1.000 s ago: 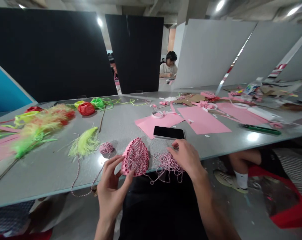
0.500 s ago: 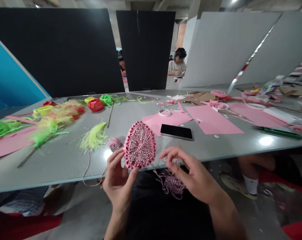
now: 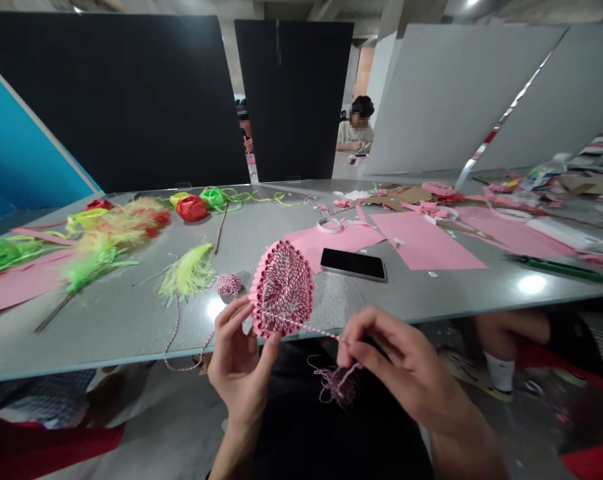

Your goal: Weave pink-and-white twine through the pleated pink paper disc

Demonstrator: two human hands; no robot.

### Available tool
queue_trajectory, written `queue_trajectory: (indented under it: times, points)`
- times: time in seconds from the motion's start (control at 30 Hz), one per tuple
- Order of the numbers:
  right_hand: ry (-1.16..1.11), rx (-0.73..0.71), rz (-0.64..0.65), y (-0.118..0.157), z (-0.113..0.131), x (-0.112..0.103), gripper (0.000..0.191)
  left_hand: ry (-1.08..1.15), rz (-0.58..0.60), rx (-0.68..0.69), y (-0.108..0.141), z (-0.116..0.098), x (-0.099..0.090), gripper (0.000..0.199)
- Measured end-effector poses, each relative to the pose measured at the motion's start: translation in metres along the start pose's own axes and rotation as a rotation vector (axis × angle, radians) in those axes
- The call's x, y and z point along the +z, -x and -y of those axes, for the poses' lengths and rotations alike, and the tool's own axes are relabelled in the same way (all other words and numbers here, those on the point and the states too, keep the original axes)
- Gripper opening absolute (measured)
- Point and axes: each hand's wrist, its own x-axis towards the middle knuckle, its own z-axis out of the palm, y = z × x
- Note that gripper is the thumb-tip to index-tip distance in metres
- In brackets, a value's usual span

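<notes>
My left hand (image 3: 240,360) grips the lower left rim of a rounded pink frame (image 3: 284,290), tilted up above the table's front edge. Its rim is a row of small pink rolled tubes, and pink-and-white twisted string criss-crosses its middle. From the frame a length of string (image 3: 316,328) runs taut to my right hand (image 3: 391,357), whose thumb and fingers pinch it. Below that hand a loose tangle of the same string (image 3: 340,385) hangs over my dark clothing. A small ball of string (image 3: 228,285) lies on the table left of the frame.
A phone (image 3: 352,264) and pink paper sheets (image 3: 426,240) lie beyond my right hand. Yellow-green fringe (image 3: 187,270), feathery strands and a red yarn ball (image 3: 191,209) are at left. A green cutter knife (image 3: 556,268) lies far right. Dark panels (image 3: 106,100) stand behind; people sit past them.
My right hand has closed on the string and drawn it taut away from the frame. The frame has turned slightly in my left hand, showing more of its left side.
</notes>
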Motion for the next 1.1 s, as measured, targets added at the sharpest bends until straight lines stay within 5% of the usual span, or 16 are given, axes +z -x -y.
queue_trajectory:
  times: [0.17, 0.4, 0.67, 1.1]
  points:
    - [0.217, -0.199, -0.444, -0.001, 0.003, -0.008, 0.008, 0.052, 0.015, -0.011, 0.002, 0.003, -0.007, 0.047]
    - [-0.251, -0.032, -0.169, -0.031, -0.009, 0.014, 0.021, 0.127, 0.101, -0.065, 0.006, 0.003, -0.001, 0.046]
    - [-0.201, -0.012, -0.232, -0.036, -0.013, 0.016, 0.031, 0.329, 0.266, -0.293, 0.007, -0.006, -0.002, 0.045]
    - [-0.175, -0.007, -0.216, -0.040, -0.021, 0.012, 0.035, 0.444, 0.239, -0.527, -0.004, -0.009, -0.007, 0.024]
